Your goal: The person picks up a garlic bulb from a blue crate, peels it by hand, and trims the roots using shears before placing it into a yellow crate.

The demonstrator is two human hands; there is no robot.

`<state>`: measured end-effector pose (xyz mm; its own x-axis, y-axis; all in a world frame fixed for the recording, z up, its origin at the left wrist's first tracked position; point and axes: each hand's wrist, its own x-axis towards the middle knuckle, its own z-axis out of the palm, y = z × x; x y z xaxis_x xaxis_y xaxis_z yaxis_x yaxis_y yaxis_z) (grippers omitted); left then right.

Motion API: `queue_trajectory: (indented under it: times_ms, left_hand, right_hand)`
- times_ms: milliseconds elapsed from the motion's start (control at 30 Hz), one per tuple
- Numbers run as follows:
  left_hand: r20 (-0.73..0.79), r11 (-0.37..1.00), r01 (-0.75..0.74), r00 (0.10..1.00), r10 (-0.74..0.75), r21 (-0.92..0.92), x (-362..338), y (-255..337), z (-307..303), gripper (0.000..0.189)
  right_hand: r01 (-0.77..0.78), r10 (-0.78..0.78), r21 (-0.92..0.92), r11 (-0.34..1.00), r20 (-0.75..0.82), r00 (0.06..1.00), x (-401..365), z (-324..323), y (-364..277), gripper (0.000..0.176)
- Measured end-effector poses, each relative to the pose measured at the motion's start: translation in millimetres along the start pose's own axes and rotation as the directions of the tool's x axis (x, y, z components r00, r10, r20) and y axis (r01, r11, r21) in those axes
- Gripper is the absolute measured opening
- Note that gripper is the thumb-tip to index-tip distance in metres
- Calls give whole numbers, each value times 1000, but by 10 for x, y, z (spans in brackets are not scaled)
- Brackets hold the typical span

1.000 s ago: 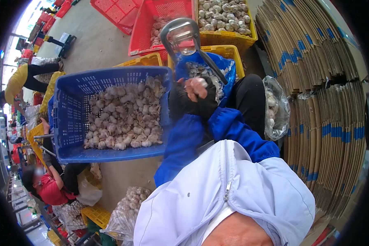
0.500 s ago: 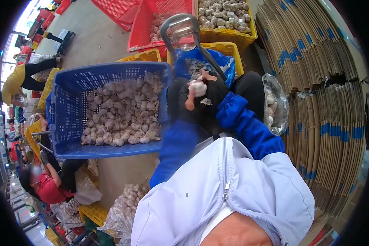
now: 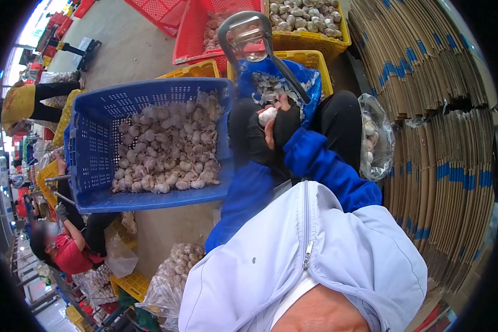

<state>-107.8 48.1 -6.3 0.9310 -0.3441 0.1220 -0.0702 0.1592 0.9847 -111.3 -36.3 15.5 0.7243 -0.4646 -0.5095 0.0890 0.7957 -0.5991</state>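
Between my two hands, over my lap, is a whitish garlic bulb (image 3: pixel 268 116). My left hand (image 3: pixel 258 139), in a dark glove with bare fingertips, is closed around its left and lower side. From the right, my right hand (image 3: pixel 285 123), gloved the same way, presses bent fingers against the bulb. Just beyond the hands, a blue bag (image 3: pixel 311 94) full of loose papery skins lines a yellow crate (image 3: pixel 322 62). A curved metal frame (image 3: pixel 269 39) with a clear pane rises in front of it. Many unpeeled bulbs lie in the blue crate (image 3: pixel 149 209) at my left.
Red (image 3: pixel 189 33) and yellow crates (image 3: pixel 337 44) of garlic stand ahead. Stacked flat cardboard (image 3: pixel 442 166) lines my right, beside a clear bag of bulbs (image 3: pixel 377 138). Another bag of garlic (image 3: pixel 174 271) sits at lower left. Two people, in yellow (image 3: pixel 17 105) and red (image 3: pixel 71 253), are farther left.
My hands have come closer together around the garlic bulb, with the right hand turned and lower. The view has shifted slightly. The person in yellow has bent differently.
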Motion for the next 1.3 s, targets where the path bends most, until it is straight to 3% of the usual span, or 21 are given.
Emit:
queue_trajectory:
  times_ms: [67,133,200,233,300,367,400,433,533,600,667,800,833,933,1000,1067,1100,1167,1200,1233,1300]
  left_hand:
    - [49,1000,-11,999,10,23,0,79,14,26]
    - [88,999,-11,996,8,34,-11,145,-11,26]
    - [105,1000,26,994,-27,13,-14,57,-93,27]
    - [114,998,60,992,-57,-22,-11,18,-139,27]
    - [127,987,123,986,-110,-104,-16,-46,-227,28]
    - [154,966,189,975,-162,-179,-21,-111,-329,29]
    - [164,958,207,971,-176,-197,-17,-146,-379,29]
    - [176,950,224,966,-188,-215,0,-162,-403,30]
    - [151,953,217,971,-188,-211,-21,-199,-366,31]
    - [101,973,169,983,-155,-157,-61,-209,-258,32]
    - [62,991,113,992,-108,-72,-126,-198,-130,32]
    - [55,997,56,997,-59,45,-181,-139,64,34]
    - [64,997,56,996,-59,60,-208,-96,94,35]
    - [110,991,94,989,-104,91,-241,8,113,36]
    - [168,978,191,965,-203,82,-251,83,91,37]
    - [280,902,430,861,-424,43,-272,119,14,40]
    - [303,867,473,859,-414,-157,-261,120,-18,42]
    - [345,677,519,854,-388,-522,-244,112,-91,45]
    - [397,660,515,854,-336,-547,-202,111,-128,46]
    - [443,641,512,850,-284,-572,-168,90,-186,46]
    - [480,621,526,838,-261,-581,-180,25,-273,48]
  right_hand:
    - [-95,93,241,966,17,995,127,-117,28,39]
    - [-15,1,110,994,124,992,467,-349,249,35]
    - [-122,131,97,988,-92,987,59,166,-255,31]
    - [101,-97,-214,971,30,995,158,94,-229,31]
    - [565,-369,-622,543,428,825,466,-162,-209,32]
    - [619,-327,-784,-44,597,733,454,-228,-267,32]
    - [578,-259,-736,-353,671,695,464,-269,-312,32]
    - [728,-233,-634,-262,773,590,480,-261,-324,28]
    - [764,-458,-645,6,677,576,180,-243,-299,22]
    - [510,-130,-611,605,557,821,-201,-133,-260,20]
    - [249,-15,-427,869,480,877,-413,-111,-116,20]
    - [224,-209,-75,972,176,962,-232,-381,232,21]
    - [170,-160,-117,979,85,983,-328,-245,75,23]
    - [336,-310,-198,921,152,939,-134,-229,51,32]
    - [533,-403,-358,767,377,834,-99,-318,-150,32]
    - [656,-452,-450,606,485,749,78,-426,-207,31]
    - [710,-467,-484,511,537,702,138,-496,-231,31]
    - [623,-323,-780,-63,607,726,48,-555,-463,25]
    - [505,-242,-779,-371,606,757,20,-575,-581,22]
    - [523,-159,-737,-429,631,759,13,-607,-639,23]
    - [688,-429,-539,-485,833,350,-26,-568,-653,23]
